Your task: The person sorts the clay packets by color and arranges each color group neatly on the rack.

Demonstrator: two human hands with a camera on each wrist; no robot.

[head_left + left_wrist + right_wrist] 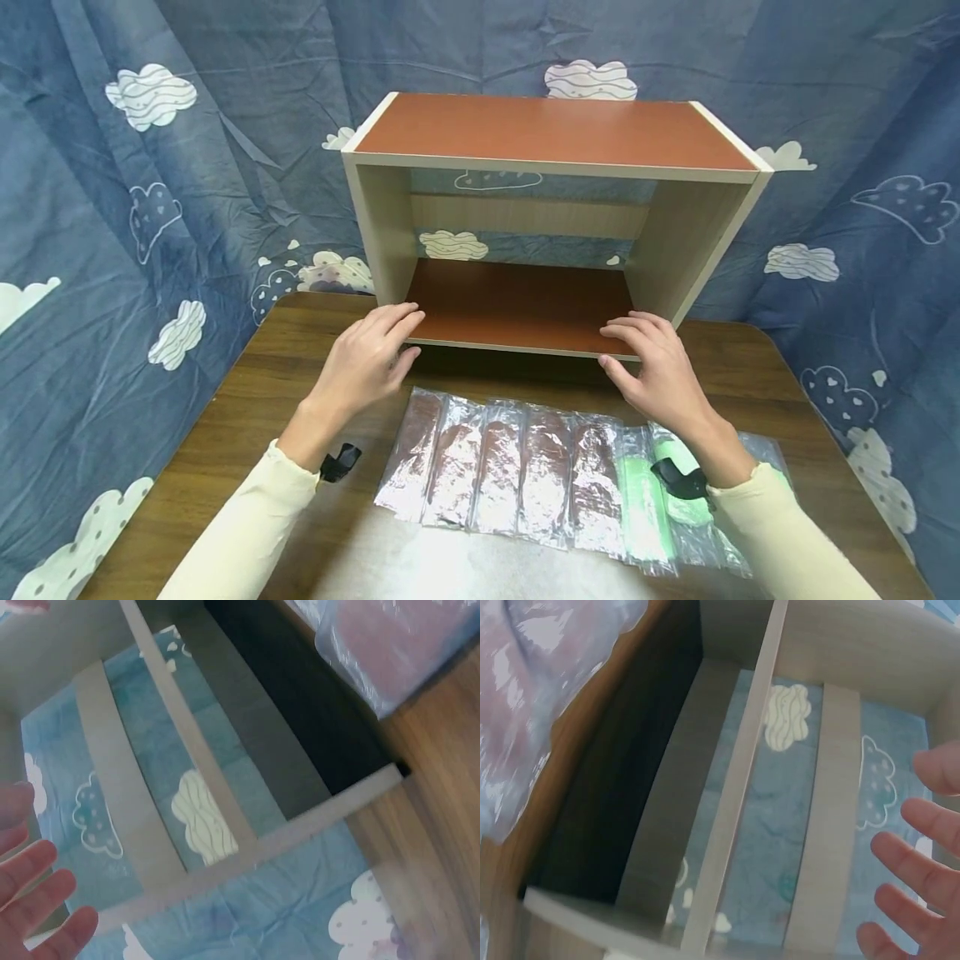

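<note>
A two-level shelf unit with red-brown boards and pale side panels stands at the back of the table. In the head view my left hand is at the left end of its lower board, fingers bent forward and thumb apart. My right hand is at the board's right end, its fingers spread and loosely bent. Neither hand holds anything. Both wrist views show spread fingers in front of the unit's open front, with the lower board's pale front edge crossing the right wrist view.
In front of the unit lie several clear plastic packets with brown contents, side by side. Packets with green contents continue the row, partly under my right forearm. The wooden table meets a blue cloud-print curtain behind.
</note>
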